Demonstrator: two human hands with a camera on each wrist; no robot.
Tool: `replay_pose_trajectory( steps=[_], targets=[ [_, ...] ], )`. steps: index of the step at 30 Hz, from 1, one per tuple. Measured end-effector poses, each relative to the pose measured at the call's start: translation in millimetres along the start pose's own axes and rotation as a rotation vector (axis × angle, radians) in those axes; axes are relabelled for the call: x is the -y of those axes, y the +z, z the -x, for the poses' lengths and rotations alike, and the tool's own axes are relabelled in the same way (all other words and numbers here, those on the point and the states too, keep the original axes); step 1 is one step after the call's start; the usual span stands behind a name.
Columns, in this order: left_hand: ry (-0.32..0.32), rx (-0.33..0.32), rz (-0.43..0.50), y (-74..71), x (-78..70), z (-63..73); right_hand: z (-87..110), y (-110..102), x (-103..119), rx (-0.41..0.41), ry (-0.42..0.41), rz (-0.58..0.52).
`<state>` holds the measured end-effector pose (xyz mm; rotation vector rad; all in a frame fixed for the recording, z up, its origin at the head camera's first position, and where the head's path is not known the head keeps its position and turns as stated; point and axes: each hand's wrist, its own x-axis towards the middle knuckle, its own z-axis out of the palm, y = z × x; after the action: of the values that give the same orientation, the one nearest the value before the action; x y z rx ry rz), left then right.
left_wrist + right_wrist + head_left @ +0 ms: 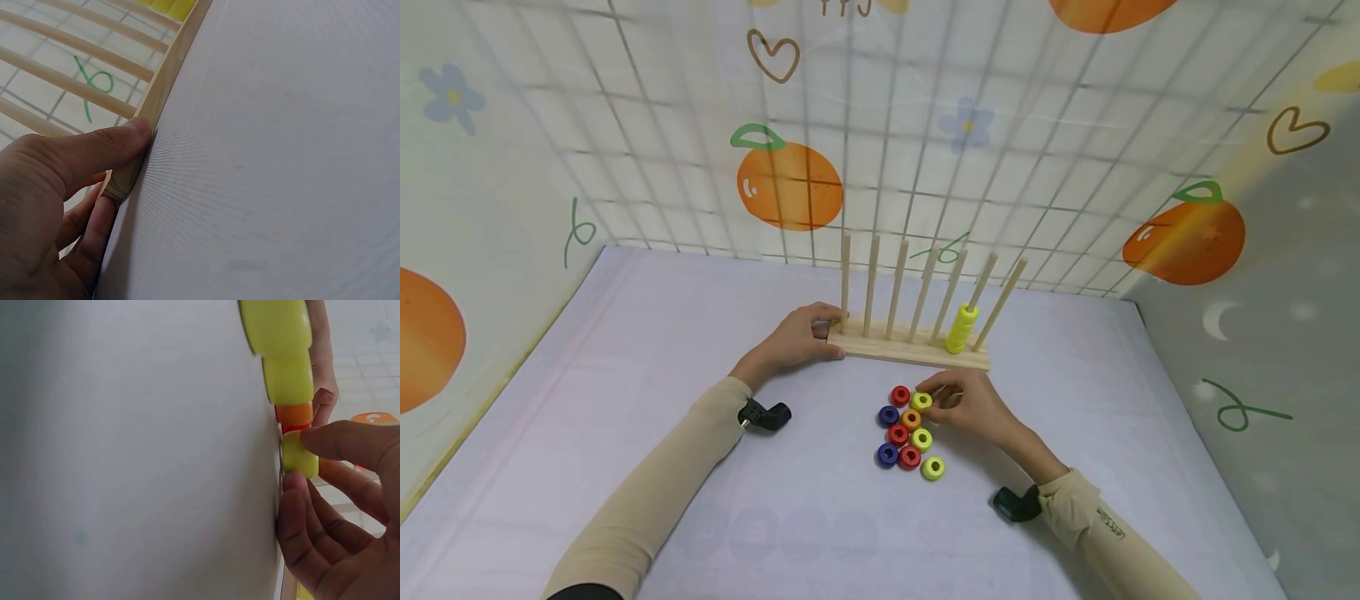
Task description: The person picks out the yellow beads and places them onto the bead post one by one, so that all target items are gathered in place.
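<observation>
1. While the left hand [793, 337] grips the wooden rack [898, 348] by its left end, the right hand [970, 404] pinches a yellow ring [301, 455].
2. This ring lies nearer than the rack, right of a red ring [894, 399].

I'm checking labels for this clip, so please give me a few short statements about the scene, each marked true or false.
1. The left grip holds one end of the wooden base. True.
2. The stacked yellow rings are on the leftmost peg in the head view. False: they are on the second peg from the right.
3. The right grip pinches a loose yellow ring. True.
4. Loose blue rings outnumber loose red rings. False: two are blue, three red.
5. Just one orange ring lies among the loose rings. True.
6. The loose rings lie behind the base. False: they lie in front, nearer the wearer.
</observation>
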<state>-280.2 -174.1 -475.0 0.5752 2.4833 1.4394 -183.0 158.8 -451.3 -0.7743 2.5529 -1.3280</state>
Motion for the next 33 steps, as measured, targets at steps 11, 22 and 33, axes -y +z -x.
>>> replay_pose_trajectory(
  steps=[11,22,33],
  targets=[
    [-0.019,-0.002,0.006,-0.4,1.3,0.0,4.4,-8,-3,-0.03,0.029,0.03],
    [-0.017,0.001,0.001,0.1,2.2,-0.3,10.6,-22,-4,-0.072,0.064,0.071],
    [-0.012,0.009,0.021,0.0,2.8,-2.1,19.8,-40,-10,-0.132,0.059,0.064]
  ],
)
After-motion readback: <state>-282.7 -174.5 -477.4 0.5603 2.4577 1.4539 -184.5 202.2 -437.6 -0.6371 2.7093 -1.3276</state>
